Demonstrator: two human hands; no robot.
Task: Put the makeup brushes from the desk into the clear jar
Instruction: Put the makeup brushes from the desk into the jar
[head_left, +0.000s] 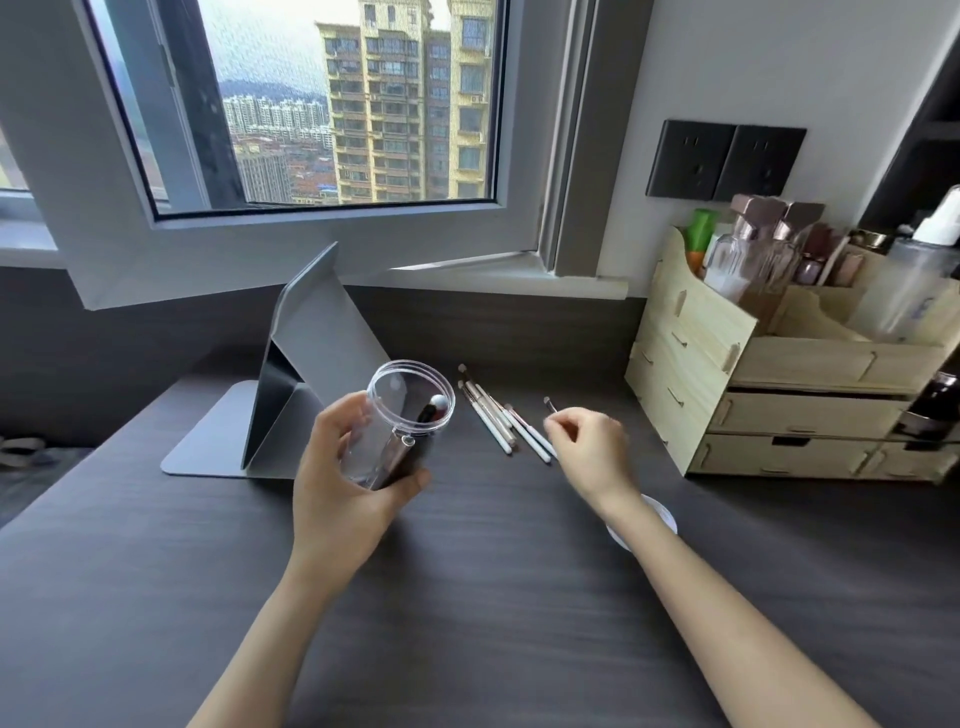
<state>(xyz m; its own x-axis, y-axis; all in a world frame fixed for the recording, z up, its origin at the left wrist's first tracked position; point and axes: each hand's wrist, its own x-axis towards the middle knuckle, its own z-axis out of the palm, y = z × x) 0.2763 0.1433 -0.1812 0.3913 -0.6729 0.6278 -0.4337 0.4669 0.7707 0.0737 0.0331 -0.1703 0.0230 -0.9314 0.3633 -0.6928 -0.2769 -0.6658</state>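
Dark desk (519, 597): left hand (343, 478) grips jar (400, 421); right hand (587, 447) pinches brush (548, 404).

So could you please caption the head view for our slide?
Left hand tilts the clear jar while right hand picks a makeup brush from the desk.

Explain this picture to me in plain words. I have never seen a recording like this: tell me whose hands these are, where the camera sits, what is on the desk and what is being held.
There is no machine here. A person wears one camera on the head, looking forward and down, so both arms reach in from the bottom. The left hand holds a clear jar, tilted, with one dark brush already inside. The right hand pinches a thin brush just above the desk. Between the hands, several white-handled brushes lie in a loose bunch. Behind the jar stands a folding mirror; at right is a wooden organizer with bottles. A white disc, possibly a lid, peeks from under the right wrist.
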